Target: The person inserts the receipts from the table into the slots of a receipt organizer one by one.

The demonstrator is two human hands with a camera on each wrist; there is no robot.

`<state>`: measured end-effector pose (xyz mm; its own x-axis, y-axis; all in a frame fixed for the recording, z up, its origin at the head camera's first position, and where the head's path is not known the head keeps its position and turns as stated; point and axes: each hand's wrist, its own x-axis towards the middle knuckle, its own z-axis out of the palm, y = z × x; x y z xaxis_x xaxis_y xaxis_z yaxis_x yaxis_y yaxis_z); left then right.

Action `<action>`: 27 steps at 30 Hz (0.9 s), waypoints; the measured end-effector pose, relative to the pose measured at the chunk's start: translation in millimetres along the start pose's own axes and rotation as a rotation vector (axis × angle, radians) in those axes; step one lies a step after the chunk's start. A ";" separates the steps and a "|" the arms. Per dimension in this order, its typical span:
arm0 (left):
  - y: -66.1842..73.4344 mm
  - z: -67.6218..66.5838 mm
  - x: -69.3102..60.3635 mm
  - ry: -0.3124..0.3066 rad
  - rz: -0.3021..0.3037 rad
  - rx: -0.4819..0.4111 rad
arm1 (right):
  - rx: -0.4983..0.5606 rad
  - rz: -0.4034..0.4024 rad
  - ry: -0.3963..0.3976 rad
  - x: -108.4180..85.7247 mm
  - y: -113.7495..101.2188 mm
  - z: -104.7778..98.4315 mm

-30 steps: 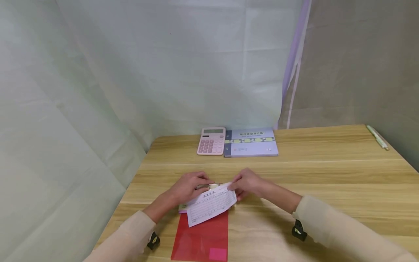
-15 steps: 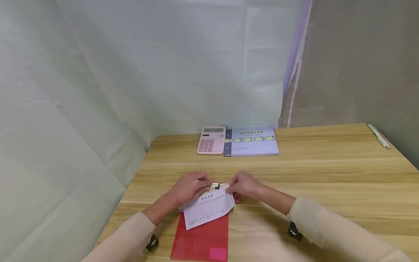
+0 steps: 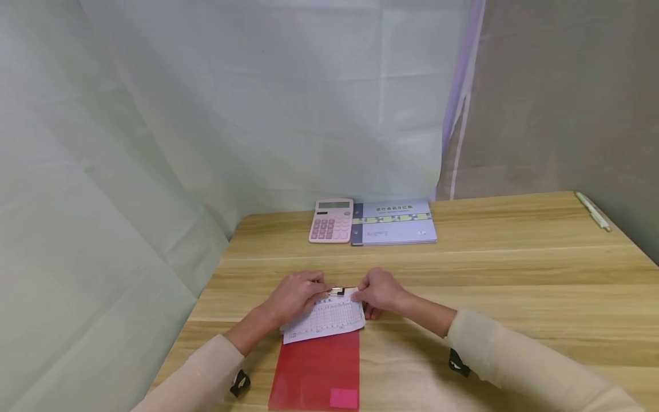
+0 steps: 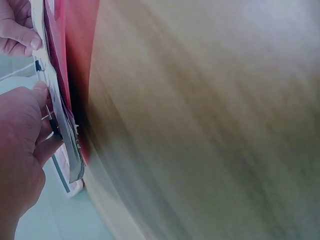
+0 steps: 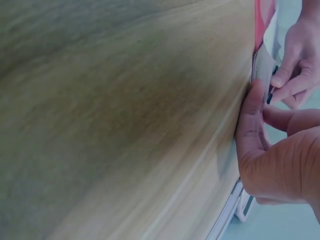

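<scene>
A red clipboard (image 3: 316,369) lies at the near middle of the table, a pink label (image 3: 343,398) at its lower right corner. At its top is a metal clip (image 3: 337,292) with black ends, which my left hand (image 3: 301,297) pinches between thumb and fingers. My right hand (image 3: 383,290) grips the upper right corner of a white printed form (image 3: 326,320), whose top edge lies by the clip. Beneath the form, the left wrist view shows the edge of a paper stack (image 4: 75,162). Part of the form's upper left is hidden by my left hand.
Behind the hands, a pink calculator (image 3: 331,222) stands beside a blue-and-white account book (image 3: 394,229) at the table's back edge. A light green and white pen (image 3: 593,212) lies at the far right. Pale cloth (image 3: 329,103) hangs behind the table.
The form has slid up and left toward the clip and lies straighter, with more red board showing below it. My right hand has moved slightly left with it; my left hand stays at the clip.
</scene>
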<state>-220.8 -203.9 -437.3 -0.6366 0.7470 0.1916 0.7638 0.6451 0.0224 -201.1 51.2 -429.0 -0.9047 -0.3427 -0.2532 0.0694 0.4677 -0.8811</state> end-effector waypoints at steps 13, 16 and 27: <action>-2.1 4.7 -0.1 0.044 0.021 0.000 | -0.059 -0.076 0.054 0.8 1.3 3.3; -1.9 6.7 -0.9 0.058 0.025 0.012 | -0.068 -0.080 0.063 1.4 2.5 4.1; 1.2 8.0 -3.4 0.024 -0.004 0.041 | -0.078 -0.094 0.037 -1.9 4.1 3.2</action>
<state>-218.5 -204.3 -445.7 -0.6367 0.7405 0.2153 0.7557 0.6547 -0.0169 -197.8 51.2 -433.5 -0.9206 -0.3583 -0.1552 -0.0475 0.4972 -0.8663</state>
